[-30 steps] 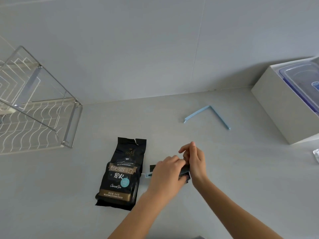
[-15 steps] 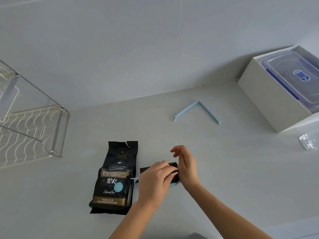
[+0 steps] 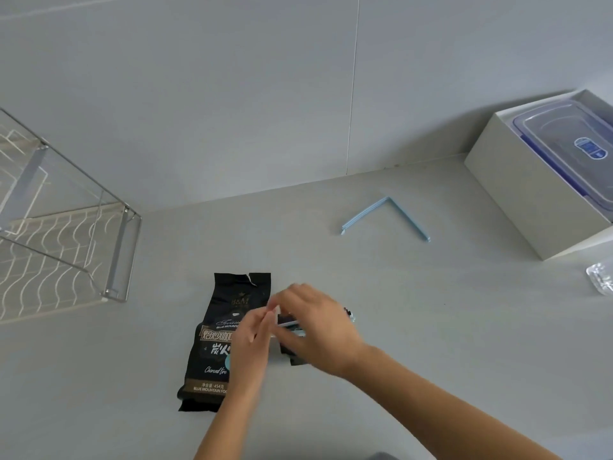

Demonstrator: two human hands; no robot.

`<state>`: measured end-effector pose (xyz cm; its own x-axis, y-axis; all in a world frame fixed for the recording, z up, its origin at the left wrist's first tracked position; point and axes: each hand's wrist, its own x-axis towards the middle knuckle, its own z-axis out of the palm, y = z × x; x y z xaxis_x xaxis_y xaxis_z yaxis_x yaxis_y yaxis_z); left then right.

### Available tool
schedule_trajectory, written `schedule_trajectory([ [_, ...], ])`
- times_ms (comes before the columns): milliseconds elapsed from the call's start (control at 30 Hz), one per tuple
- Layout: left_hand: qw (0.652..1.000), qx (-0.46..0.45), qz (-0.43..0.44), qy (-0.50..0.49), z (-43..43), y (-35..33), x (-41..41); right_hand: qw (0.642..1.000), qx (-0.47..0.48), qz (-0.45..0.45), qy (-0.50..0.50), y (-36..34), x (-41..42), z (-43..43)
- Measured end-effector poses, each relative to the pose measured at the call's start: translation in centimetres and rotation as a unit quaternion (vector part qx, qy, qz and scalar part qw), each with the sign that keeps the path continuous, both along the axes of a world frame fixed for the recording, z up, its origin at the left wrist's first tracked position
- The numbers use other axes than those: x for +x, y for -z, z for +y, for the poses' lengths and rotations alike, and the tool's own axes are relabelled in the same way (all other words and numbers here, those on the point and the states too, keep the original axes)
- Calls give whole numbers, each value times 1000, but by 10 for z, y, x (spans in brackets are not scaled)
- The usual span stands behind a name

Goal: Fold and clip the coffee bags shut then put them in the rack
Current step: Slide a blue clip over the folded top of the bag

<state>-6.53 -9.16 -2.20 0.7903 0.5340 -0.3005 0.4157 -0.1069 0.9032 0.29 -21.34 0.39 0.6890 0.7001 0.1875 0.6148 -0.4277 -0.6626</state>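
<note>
Left hand (image 3: 252,341) at clip (image 3: 289,323) — right hand (image 3: 318,327) on small bag (image 3: 293,356)

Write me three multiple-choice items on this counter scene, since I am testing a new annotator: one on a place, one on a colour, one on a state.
1. Where does the wire rack stand?
A. at the right edge
B. at the left of the counter
C. hung on the wall

2. What colour is the spare clip lying on the counter?
A. red
B. yellow
C. light blue

3. How is the printed coffee bag that lies flat?
A. top unfolded, no clip on it
B. clipped shut
C. standing in the rack

Key: 1 B, the wire rack sits at the picture's left edge; 2 C, the spare clip is plainly light blue; 3 A, the coffee bag's torn top lies flat with no clip across it.
</note>
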Motion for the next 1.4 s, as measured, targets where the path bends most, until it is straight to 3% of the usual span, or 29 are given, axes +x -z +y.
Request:
schedule_trajectory([
  [100, 983, -174, 58, -24, -1, 12, 1, 990, -82, -93, -71, 13, 1, 16],
  [167, 964, -257, 48, -50, -2, 14, 0, 990, -92, -69, -82, 16, 12, 17],
  [333, 982, -181, 31, -34, -4, 23, -9, 979, -133, -54, -144, 24, 17, 12],
  [633, 995, -94, -22, -26, -17, 42, -15, 977, -80, -79, -179, 25, 20, 7],
  [733, 994, -111, -9, -15, -9, 45, -13, 979, -81, -55, -179, 21, 24, 13],
  [933, 988, -140, 31, -51, -4, 48, -19, 962, -189, -2, -199, 2, 58, 3],
  [1100, 984, -169, 23, -58, -6, 44, -15, 964, -215, 104, -117, 15, 76, -50],
  [1200, 973, -219, 31, -66, -10, 42, -12, 976, -130, 175, -20, 30, 66, -65],
  [1400, 954, -297, 18, -22, -10, 38, -18, 969, 44, 179, 164, 56, 38, -55],
])
